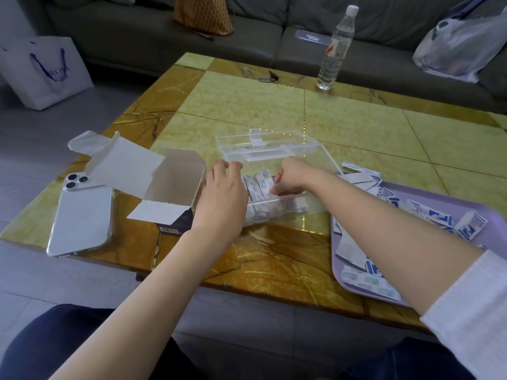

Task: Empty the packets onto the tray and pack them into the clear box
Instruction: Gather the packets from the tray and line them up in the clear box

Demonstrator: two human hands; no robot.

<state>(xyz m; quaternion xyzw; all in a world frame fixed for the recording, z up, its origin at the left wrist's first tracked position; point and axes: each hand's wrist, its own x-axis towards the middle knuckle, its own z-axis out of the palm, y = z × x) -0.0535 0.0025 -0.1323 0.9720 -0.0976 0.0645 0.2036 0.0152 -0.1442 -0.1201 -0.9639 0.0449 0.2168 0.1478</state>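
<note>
head view: clear box point(315, 187) mid-desk point(247, 105), lid thrown back, a row of packets point(259, 185) standing inside at its left. left hand point(219, 198) curls over the box's left wall; cannot tell whether its grip is clamped on anything. right hand point(293, 176) reaches in, grip pinched on the packets. loose packets point(439, 218) heaped on the lilac tray point(493, 218) just right of the box. open carton point(170, 182) and phone point(79, 218) to the left.

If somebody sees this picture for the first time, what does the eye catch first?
The clear box at mid-table draws the eye: the left grip holds its left wall, the right grip pinches packets inside. A lilac tray on the right holds more loose packets; an open carton lies left.
</note>
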